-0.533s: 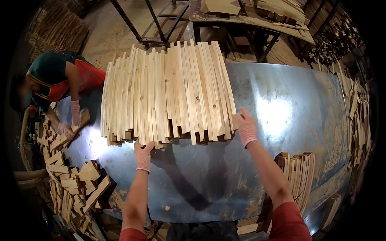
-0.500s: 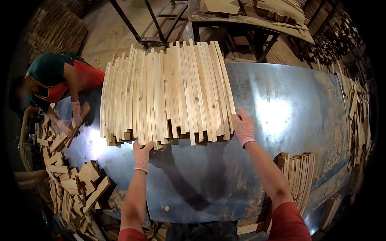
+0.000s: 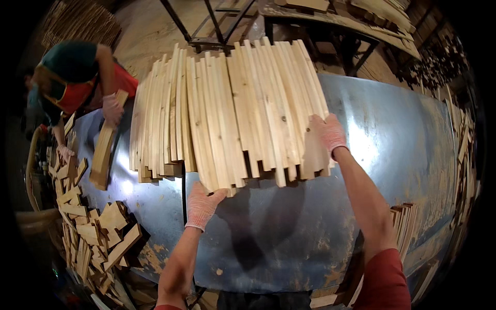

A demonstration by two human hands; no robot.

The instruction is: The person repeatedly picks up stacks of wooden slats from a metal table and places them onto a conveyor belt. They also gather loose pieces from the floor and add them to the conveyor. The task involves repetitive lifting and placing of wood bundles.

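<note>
A wide layer of pale wooden strips (image 3: 258,113) lies side by side on the metal-topped table, their near ends uneven. My left hand (image 3: 202,206), in a pinkish knitted glove, grips the near left corner of the right-hand batch, its thumb along the strip ends. At the batch's right edge, my right hand (image 3: 330,135), gloved alike, holds the outermost strips, fingers over their top. A second batch of strips (image 3: 155,119) lies to the left, with a gap between the two at the near end. The undersides of my fingers are hidden.
At the left a co-worker (image 3: 77,77) holds a wooden board (image 3: 105,150) beside a heap of offcuts (image 3: 101,232). More strips (image 3: 405,222) stand at the near right on the metal tabletop (image 3: 392,155). A workbench (image 3: 341,26) and metal frame (image 3: 206,31) stand beyond.
My hands have shifted the right-hand batch rightward, opening a gap from the left strips. My right hand has moved right and farther over the strips. The co-worker has lifted a board.
</note>
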